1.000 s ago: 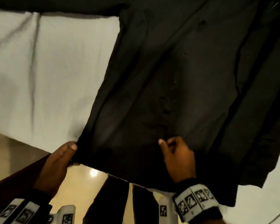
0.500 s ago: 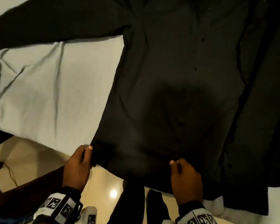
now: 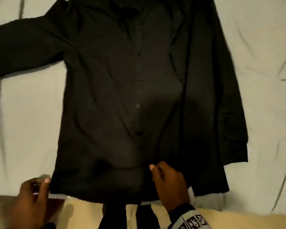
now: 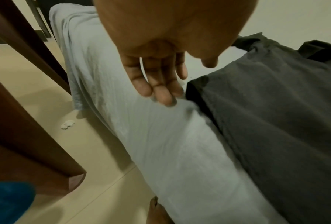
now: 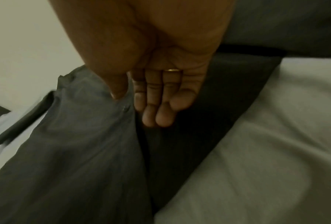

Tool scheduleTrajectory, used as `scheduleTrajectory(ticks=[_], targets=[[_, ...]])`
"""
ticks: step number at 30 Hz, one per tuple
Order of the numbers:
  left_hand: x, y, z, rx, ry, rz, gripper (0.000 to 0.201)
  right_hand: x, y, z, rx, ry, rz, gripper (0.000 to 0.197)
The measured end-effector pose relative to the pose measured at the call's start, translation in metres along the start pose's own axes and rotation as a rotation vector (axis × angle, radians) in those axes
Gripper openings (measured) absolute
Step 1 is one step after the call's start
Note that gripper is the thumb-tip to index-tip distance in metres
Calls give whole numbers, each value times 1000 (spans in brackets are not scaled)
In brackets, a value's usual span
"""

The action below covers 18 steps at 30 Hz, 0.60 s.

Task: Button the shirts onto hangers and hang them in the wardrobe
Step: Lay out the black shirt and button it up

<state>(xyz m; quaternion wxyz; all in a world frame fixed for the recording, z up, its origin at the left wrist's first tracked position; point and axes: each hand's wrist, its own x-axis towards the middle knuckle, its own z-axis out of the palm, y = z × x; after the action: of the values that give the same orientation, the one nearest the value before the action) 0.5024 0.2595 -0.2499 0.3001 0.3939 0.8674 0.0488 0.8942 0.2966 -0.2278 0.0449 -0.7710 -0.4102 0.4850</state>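
The right hand (image 3: 170, 185) is laid on the bottom front of the black shirt (image 3: 122, 96), fingers mostly straight and loose, thumb pressed into the cloth by the button strip; nothing is really gripped. A ring (image 5: 173, 70) is seen on one finger in the right wrist view. The left hand (image 3: 31, 199) is held relaxed at the shirt's lower left corner, fingers straight, tips just beside the hem on the pale sheet (image 3: 23, 121). The shirt is spread flat on the bed, front up, one sleeve stretched out to the left. Beige floor (image 4: 45, 106) and dark wood furniture (image 4: 17, 121) are seen beside the bed.
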Motion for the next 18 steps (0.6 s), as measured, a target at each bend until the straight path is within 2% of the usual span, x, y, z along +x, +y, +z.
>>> scheduleTrajectory(ticks=[1,2,4,5,6,7,9,10,12,15,18], targets=[[-1,1,1,23,70,81,66,-1,8,-16,61,79,-26,30],[-3,17,5,7,90,143,61,-1,19,-35,98,189,-50,25],[-22,106,6,35,-12,203,32,0,43,-71,73,488,-104,16],[-33,145,13,27,-79,254,17,4,54,-85,20,623,-86,9],[-37,176,23,8,-133,322,8,9,67,-98,-39,716,-11,10],[-38,203,37,-21,-179,398,11,15,79,-110,-76,760,113,27],[-37,250,66,-102,-262,504,14,32,100,-129,-37,727,331,63],[-33,269,79,-141,-297,540,16,41,106,-135,5,685,380,77],[-27,304,101,-209,-338,611,18,53,114,-146,-5,600,381,94],[-22,346,119,-300,-390,647,22,58,116,-153,-192,503,349,108],[-16,371,121,-261,-420,681,24,57,112,-151,-438,359,326,100]])
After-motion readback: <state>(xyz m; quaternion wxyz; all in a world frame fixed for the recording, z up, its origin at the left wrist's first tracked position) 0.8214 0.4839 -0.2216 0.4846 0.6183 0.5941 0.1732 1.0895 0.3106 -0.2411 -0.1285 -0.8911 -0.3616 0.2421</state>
